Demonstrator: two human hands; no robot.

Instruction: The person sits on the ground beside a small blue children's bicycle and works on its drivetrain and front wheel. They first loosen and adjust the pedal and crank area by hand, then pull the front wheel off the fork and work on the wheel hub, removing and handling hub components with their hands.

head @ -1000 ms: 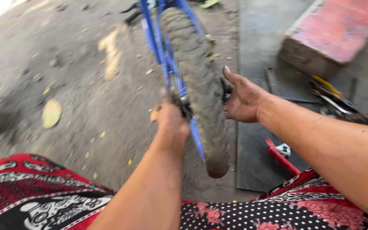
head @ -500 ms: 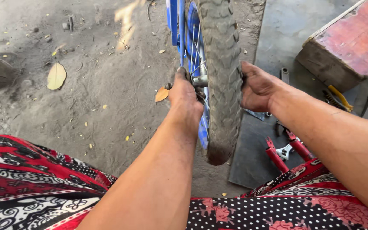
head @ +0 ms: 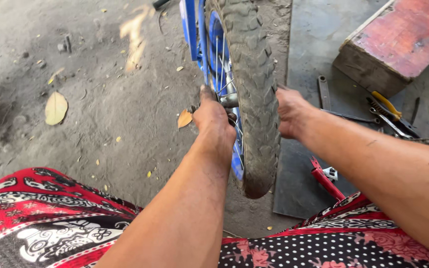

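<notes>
A small bicycle wheel with a knobby black tyre (head: pixel 251 84) and a blue rim stands between the blue fork blades (head: pixel 190 30) of a bike. My left hand (head: pixel 213 119) is closed around the axle end on the wheel's left side. My right hand (head: pixel 290 113) grips the axle end on the right side, its fingers hidden behind the tyre. Both forearms reach forward over my patterned red and black clothing (head: pixel 40 223).
Sandy ground with dry leaves (head: pixel 55 107) lies to the left. A dark mat (head: pixel 314 54) on the right carries a wrench (head: pixel 323 92), yellow-handled pliers (head: pixel 387 106) and a red tool (head: pixel 325 179). A red-topped wooden block (head: pixel 398 42) sits at the far right.
The view has shifted so the wheel sits more central. My right hand, earlier open beside the tyre, has closed in on the axle; my left hand stays on the axle.
</notes>
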